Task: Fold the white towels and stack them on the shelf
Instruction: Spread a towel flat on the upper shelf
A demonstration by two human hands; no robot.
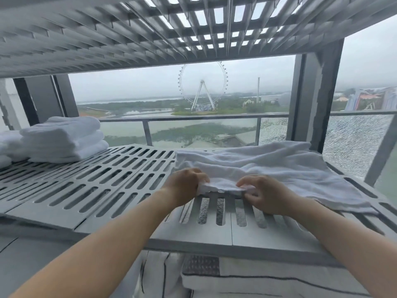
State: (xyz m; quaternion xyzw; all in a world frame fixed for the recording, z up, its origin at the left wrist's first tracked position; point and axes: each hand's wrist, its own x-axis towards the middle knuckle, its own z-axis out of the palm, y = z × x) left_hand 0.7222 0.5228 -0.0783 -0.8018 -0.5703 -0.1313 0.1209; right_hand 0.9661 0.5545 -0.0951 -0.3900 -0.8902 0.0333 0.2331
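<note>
A rumpled white towel (264, 166) lies spread on the right half of the grey slotted shelf (90, 186). My left hand (184, 186) grips the towel's near edge, fingers curled into the cloth. My right hand (264, 196) pinches the same edge a little to the right. A stack of folded white towels (64, 138) sits at the shelf's back left, with more folded towels partly cut off at the left border.
Another slotted shelf (129, 33) hangs close overhead. Grey uprights stand at the back left and right (322, 93). Behind is a window with a railing and cracked glass (354, 143). White bedding with dark stripes (257, 280) lies below the shelf.
</note>
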